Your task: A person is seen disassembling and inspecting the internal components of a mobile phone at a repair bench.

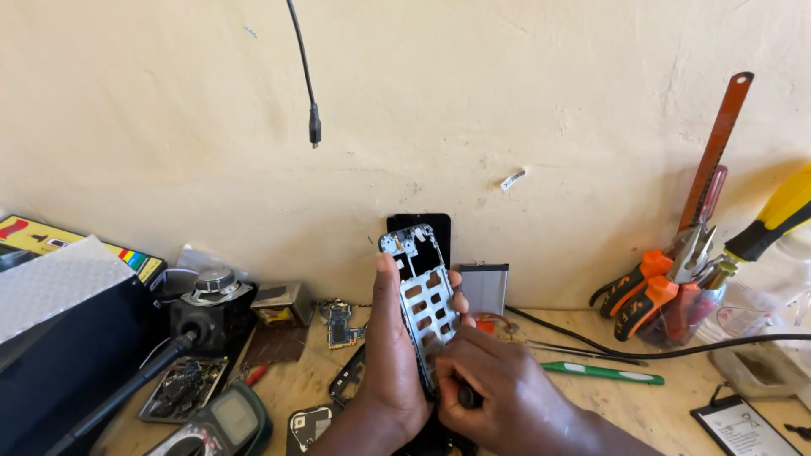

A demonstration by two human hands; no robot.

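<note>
The left hand gripped an opened phone upright above the wooden bench, thumb stretched up its left edge and fingertips curling around the right, so that the bare metal mid-frame with its rows of cut-outs faced the wearer and the dark screen side faced the wall; holding it on end like that kept the lower part within reach of the other hand. The right hand was closed around a small dark-handled tool, probably a screwdriver, though its tip was hidden behind the fingers, and pressed it toward the bottom of the frame. Loose parts lay near the phone: a small green circuit board to the left, a grey battery leaning against the wall just behind, and a green-handled tool lying flat to the right. A multimeter sat at the near left edge beside a tray of salvaged boards, with a black soldering iron slanting across them. At the far right a clear jar held orange-handled pliers and a hacksaw blade upright. A black cable dangled in front of the wall above the bench.
</note>
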